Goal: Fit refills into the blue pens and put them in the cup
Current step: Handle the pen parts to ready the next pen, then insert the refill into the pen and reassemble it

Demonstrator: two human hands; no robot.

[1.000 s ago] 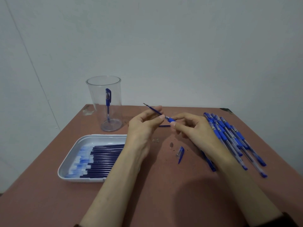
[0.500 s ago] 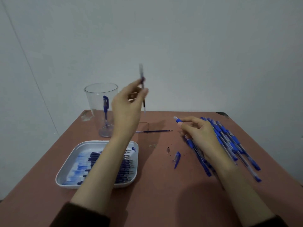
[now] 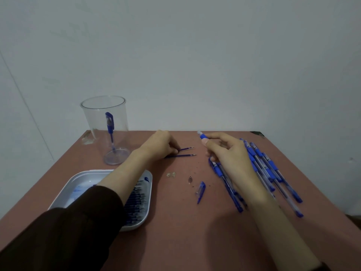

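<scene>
Right hand (image 3: 232, 155) pinches blue pen (image 3: 202, 136); left hand (image 3: 158, 145) grips thin refill (image 3: 187, 149).

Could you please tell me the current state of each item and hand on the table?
cup: upright, one capped pen inside.
tray: holding loose refills.
left hand: on the table, pinching the far refill.
near refill: lying flat beside it.
right hand: gripping an uncapped pen barrel.
loose cap: off, lying flat.
pen pile: capped, lying flat.
</scene>
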